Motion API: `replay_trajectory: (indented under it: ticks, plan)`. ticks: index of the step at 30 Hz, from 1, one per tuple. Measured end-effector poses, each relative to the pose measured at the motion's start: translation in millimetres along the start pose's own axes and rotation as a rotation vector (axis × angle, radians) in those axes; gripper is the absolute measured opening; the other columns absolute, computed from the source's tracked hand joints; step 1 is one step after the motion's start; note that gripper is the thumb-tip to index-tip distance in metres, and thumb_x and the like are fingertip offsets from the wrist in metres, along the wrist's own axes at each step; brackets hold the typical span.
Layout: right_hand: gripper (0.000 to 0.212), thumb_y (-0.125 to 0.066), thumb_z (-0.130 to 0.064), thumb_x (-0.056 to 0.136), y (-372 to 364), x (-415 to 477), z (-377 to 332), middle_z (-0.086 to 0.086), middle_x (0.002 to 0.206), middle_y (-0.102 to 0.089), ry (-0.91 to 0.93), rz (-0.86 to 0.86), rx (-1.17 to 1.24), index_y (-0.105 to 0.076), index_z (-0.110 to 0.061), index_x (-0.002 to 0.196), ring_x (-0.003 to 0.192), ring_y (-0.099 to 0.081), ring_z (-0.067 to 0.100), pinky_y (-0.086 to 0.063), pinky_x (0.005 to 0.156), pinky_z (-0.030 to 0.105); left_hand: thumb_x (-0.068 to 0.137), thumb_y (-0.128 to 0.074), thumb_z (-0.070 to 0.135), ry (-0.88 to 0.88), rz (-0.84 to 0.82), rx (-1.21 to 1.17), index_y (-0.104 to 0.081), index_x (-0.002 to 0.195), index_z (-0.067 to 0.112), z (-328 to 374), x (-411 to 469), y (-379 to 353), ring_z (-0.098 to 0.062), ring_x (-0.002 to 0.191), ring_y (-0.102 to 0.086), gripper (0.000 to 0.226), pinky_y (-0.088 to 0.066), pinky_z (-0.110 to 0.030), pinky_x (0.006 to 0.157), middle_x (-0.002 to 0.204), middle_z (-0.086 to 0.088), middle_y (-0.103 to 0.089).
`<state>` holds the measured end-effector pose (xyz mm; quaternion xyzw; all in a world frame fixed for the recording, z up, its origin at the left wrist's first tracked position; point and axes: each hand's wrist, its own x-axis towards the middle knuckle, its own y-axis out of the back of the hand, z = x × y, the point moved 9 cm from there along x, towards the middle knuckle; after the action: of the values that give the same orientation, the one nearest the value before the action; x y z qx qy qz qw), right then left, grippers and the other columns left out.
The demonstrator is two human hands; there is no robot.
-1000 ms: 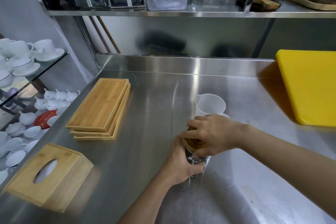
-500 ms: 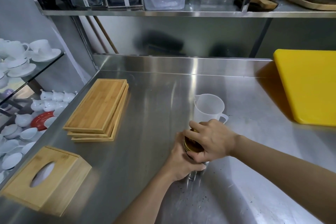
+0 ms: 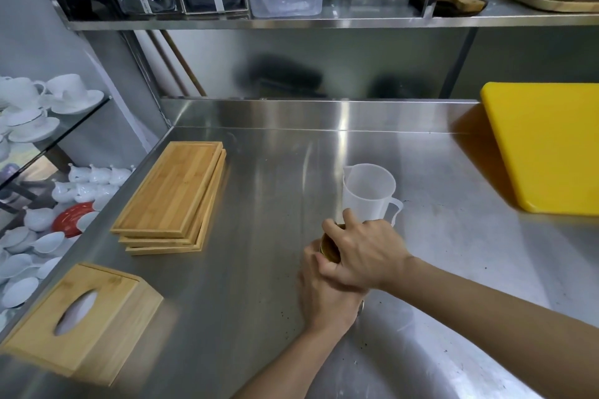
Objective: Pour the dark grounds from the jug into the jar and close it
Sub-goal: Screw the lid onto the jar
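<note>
The translucent plastic jug point(image 3: 368, 193) stands upright on the steel counter, and no dark grounds show inside it. Just in front of it, my left hand point(image 3: 324, 295) wraps around the body of the jar, hiding nearly all of it. My right hand point(image 3: 363, 256) grips the jar's gold lid point(image 3: 329, 248) from above; only a sliver of the lid's edge shows between my fingers. A few dark specks lie on the counter around the jar.
A stack of bamboo trays point(image 3: 175, 201) lies to the left. A wooden tissue box point(image 3: 81, 317) sits at the front left corner. A yellow cutting board point(image 3: 547, 149) lies at the right. White cups fill the glass shelves point(image 3: 39, 113) left of the counter.
My right hand has rotated on the lid and its wrist has swung toward me. My left hand stays around the jar. The jug has not moved.
</note>
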<state>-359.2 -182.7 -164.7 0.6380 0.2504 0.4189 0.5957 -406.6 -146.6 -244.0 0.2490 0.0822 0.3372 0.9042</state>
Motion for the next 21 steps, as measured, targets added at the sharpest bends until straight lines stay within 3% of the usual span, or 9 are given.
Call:
replay_trajectory:
  ticks: [3,5,9,12,16,19,21]
  plan:
    - [0.058,-0.040,-0.060,0.071,1,-3,1,0.013,0.053,-0.054,-0.051,0.018,-0.016,-0.061,-0.007,0.077,0.026,-0.043,0.025,-0.026,0.037,0.019,0.054,-0.066,0.049,0.033,-0.007,0.041,-0.044,0.123,0.036,-11,-4,-7,-0.020,0.102,-0.053,0.073,-0.033,-0.024,0.080,0.119,0.010,-0.045]
    - [0.058,-0.045,-0.059,0.070,1,-3,1,0.016,0.054,-0.055,-0.062,0.023,-0.012,-0.062,-0.005,0.079,0.027,-0.044,0.027,-0.028,0.036,0.021,0.056,-0.067,0.047,0.018,-0.004,0.054,-0.043,0.125,0.034,-10,-4,-7,-0.020,0.105,-0.052,0.074,-0.030,-0.024,0.082,0.120,0.008,-0.046]
    - [0.062,-0.040,-0.061,0.079,2,-3,-1,0.018,0.072,-0.060,-0.050,0.052,-0.037,-0.058,-0.004,0.096,0.043,-0.055,0.031,-0.033,0.043,0.027,0.058,-0.071,0.042,-0.072,-0.060,0.095,-0.044,0.114,0.037,1,2,-7,-0.017,0.098,-0.055,0.062,-0.043,-0.032,0.085,0.110,0.009,-0.046]
    - [0.064,-0.031,-0.062,0.082,0,-5,2,0.017,0.079,-0.060,-0.063,0.055,-0.036,-0.054,-0.005,0.101,0.052,-0.059,0.031,-0.033,0.046,0.029,0.059,-0.073,0.034,-0.165,-0.075,0.078,-0.045,0.100,0.036,12,3,-3,-0.017,0.086,-0.057,0.051,-0.049,-0.032,0.072,0.094,0.012,-0.048]
    - [0.063,-0.030,-0.066,0.081,-1,-8,2,0.012,0.076,-0.058,-0.063,0.017,-0.049,-0.052,-0.009,0.093,0.048,-0.054,0.029,-0.035,0.044,0.028,0.060,-0.081,0.021,-0.084,-0.173,-0.083,-0.043,0.123,0.027,-5,3,-6,-0.018,0.113,-0.055,0.074,-0.048,-0.038,0.094,0.126,-0.001,-0.052]
    - [0.070,-0.020,-0.076,0.077,3,-9,9,0.007,0.079,-0.058,-0.094,0.010,-0.053,-0.048,-0.013,0.090,0.057,-0.057,0.028,-0.032,0.045,0.029,0.056,-0.084,0.019,-0.117,-0.223,-0.181,-0.041,0.105,0.049,-2,4,0,0.002,0.095,-0.061,0.072,-0.053,-0.023,0.079,0.116,-0.001,-0.057]
    - [0.072,-0.015,-0.075,0.076,12,-7,15,0.006,0.081,-0.060,-0.096,0.016,-0.013,-0.049,-0.013,0.091,0.064,-0.061,0.030,-0.032,0.047,0.029,0.057,-0.083,0.034,-0.136,-0.289,-0.149,-0.042,0.104,0.052,2,4,6,0.003,0.101,-0.057,0.065,-0.047,-0.015,0.079,0.114,0.008,-0.055]
